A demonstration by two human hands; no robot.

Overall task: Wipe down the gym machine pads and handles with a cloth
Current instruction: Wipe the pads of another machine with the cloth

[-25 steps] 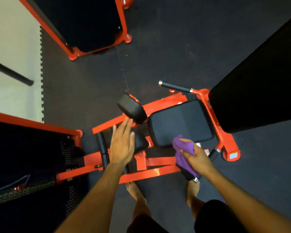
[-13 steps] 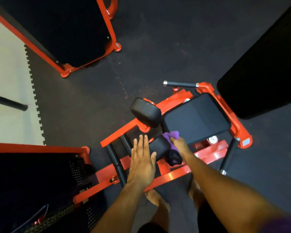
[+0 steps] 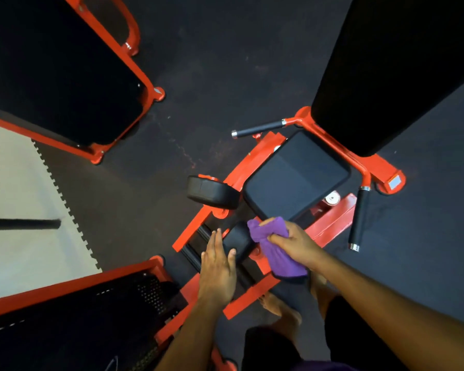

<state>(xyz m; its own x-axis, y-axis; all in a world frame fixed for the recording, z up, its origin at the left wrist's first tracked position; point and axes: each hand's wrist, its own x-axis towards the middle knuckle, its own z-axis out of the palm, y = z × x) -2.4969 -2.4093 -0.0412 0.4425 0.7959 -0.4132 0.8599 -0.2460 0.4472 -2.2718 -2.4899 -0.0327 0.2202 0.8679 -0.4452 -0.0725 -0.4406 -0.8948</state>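
Seen from above at an orange-framed gym machine: right hand (image 3: 295, 241) bunched around a purple cloth (image 3: 272, 243), pressed to the right end of a small black cylindrical roller pad (image 3: 237, 241). Left hand (image 3: 217, 266) flat and open-fingered, bracing the pad's left end. Pad's long axis running left to right between both hands, cloth hand nearer the unwiped flat black seat pad (image 3: 296, 175) just beyond. 2 black-gripped handles (image 3: 359, 218) flanking the seat, apparently next.
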